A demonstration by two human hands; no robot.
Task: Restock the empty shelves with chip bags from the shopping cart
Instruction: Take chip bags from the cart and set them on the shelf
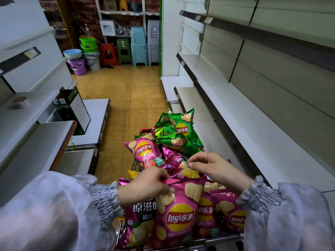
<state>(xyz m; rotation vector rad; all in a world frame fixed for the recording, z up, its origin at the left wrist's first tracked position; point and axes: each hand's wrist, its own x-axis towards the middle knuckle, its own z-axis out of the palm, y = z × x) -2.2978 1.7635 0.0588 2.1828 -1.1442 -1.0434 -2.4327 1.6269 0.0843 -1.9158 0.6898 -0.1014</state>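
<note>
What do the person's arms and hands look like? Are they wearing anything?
Both arms wear loose, sheer pale lilac-white sleeves with gathered, stretchy smocked cuffs and little frills at the wrists. The left hand has a thin ring on one of its fingers. The right hand is bare; no gloves.

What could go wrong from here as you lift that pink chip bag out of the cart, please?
1. The left hand pinches only the top seam of the pink bag; it might slip or tear.
2. The green bags are heaped above the cart rim; jostling could tip them onto the floor.
3. The right hand pinches nothing clearly.
</note>
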